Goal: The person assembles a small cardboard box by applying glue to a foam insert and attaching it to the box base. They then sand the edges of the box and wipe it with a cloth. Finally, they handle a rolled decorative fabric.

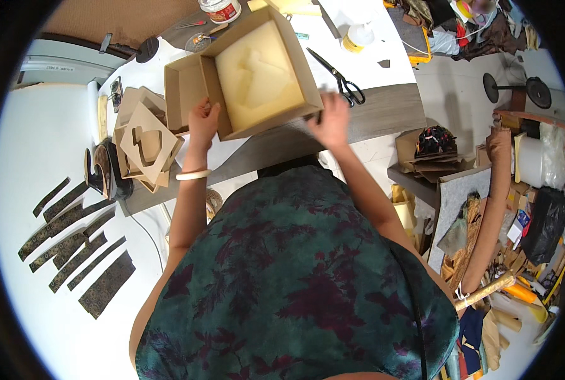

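Note:
My left hand (204, 123), with a pale bangle on its wrist, grips the near edge of a brown cardboard box (304, 73). The box is tilted over the table's front edge and has two compartments. The smaller left one shows bare cardboard, while the larger one holds a cream-yellow foam insert (260, 69) with a shaped hollow in it. My right hand (332, 120) is at the near right corner of the box, its fingers smeared by motion. Whether it touches the box I cannot tell. Black-handled scissors (339, 76) lie on the table just beyond that hand.
Cut cardboard pieces (146, 142) are stacked left of the box, beside a clothes iron (108, 168). A white bottle (358, 37) and a jar (220, 9) stand farther back. Patterned dark strips (80, 247) lie on the white surface at left. Crowded shelves (517, 221) fill the right.

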Motion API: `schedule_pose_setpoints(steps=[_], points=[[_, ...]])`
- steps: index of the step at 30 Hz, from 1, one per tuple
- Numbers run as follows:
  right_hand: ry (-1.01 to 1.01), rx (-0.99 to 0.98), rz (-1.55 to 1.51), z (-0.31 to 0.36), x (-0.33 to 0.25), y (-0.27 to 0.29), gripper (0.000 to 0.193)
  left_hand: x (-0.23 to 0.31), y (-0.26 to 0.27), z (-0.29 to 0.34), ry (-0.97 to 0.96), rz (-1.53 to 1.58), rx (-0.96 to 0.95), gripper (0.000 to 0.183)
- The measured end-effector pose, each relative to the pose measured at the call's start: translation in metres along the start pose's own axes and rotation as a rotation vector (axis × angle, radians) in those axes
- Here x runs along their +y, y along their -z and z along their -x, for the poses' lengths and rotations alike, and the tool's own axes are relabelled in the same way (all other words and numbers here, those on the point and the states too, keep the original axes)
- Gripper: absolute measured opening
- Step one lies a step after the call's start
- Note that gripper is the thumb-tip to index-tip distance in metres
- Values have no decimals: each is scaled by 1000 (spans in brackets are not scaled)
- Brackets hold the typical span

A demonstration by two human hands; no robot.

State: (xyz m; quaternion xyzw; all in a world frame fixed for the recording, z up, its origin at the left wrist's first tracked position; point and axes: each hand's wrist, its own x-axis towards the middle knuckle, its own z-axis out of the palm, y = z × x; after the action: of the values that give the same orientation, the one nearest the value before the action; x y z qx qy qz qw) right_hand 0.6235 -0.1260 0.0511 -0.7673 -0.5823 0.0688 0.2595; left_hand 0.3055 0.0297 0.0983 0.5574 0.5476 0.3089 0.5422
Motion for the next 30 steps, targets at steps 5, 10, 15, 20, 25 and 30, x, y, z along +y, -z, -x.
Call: schedule_pose_setpoints(steps=[5, 10, 15, 20, 25, 30], points=[[-445, 118, 279, -3, 162, 47, 86, -34, -71, 21, -43, -305, 31, 43], [-212, 186, 306, -15, 170, 32, 70, -69, -85, 50, -165, -420, 183, 38], [-102, -174, -129, -61, 52, -5, 28, -65, -49, 68, -4, -578, 134, 37], [-138, -317, -11, -92, 75, -76, 40, -66, -60, 56, -90, -478, 111, 36], [-136, -197, 112, -104, 96, -53, 41, -74, -87, 47, -45, -521, 112, 31], [217, -199, -163, -90, 23, -5, 62, -67, -112, 34, -61, -533, 194, 38]])
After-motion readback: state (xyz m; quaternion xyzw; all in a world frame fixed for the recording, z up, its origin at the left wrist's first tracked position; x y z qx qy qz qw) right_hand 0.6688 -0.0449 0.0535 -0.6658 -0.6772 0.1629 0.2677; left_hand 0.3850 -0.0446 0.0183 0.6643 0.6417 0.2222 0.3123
